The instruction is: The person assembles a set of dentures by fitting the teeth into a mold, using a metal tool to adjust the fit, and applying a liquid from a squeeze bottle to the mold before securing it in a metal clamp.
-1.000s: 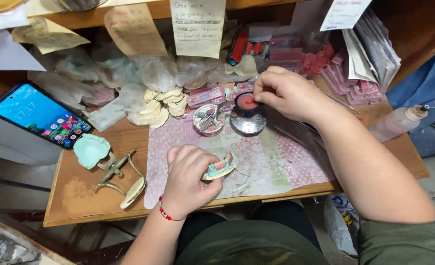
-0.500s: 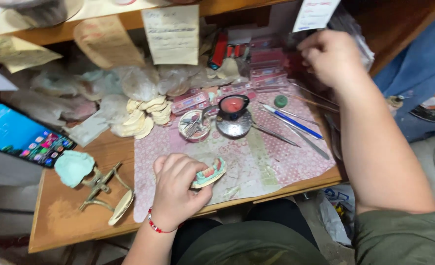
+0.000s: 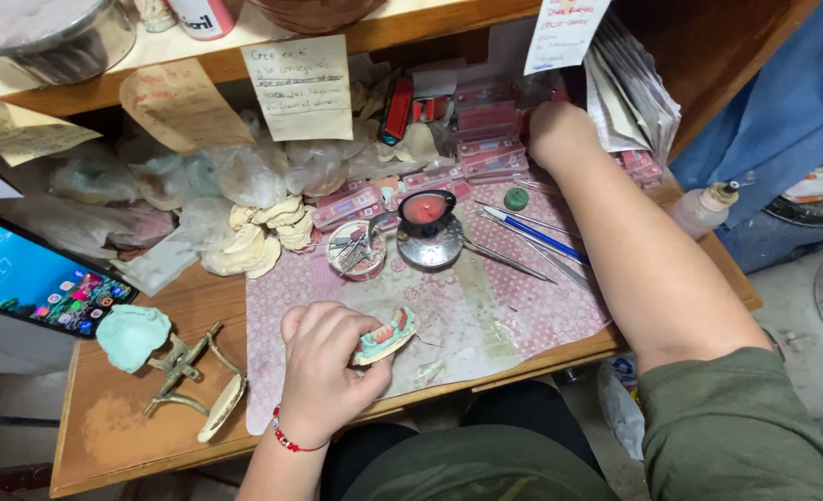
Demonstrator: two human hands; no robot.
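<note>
My left hand [image 3: 326,366] is shut on a small dental model [image 3: 385,336], pale green with pink wax and teeth, resting near the front of a patterned pink paper mat [image 3: 486,315]. My right hand [image 3: 560,130] reaches to the back right, among stacked pink boxes [image 3: 486,148] under the shelf; its fingers are hidden, so what it holds cannot be seen. Between the hands stand a small metal burner with red wax [image 3: 427,227] and a round tin of small tools [image 3: 356,249].
Thin metal instruments and a blue-handled one [image 3: 532,232] lie on the mat's right. A phone [image 3: 36,278] lies far left, a brass articulator with a green cast [image 3: 175,366] front left. Plaster casts in bags [image 3: 244,232] crowd the back. A squeeze bottle [image 3: 704,209] stands right.
My right hand left the wax burner and moved up and right to the pink boxes at the back. My left hand kept hold of the dental model in place.
</note>
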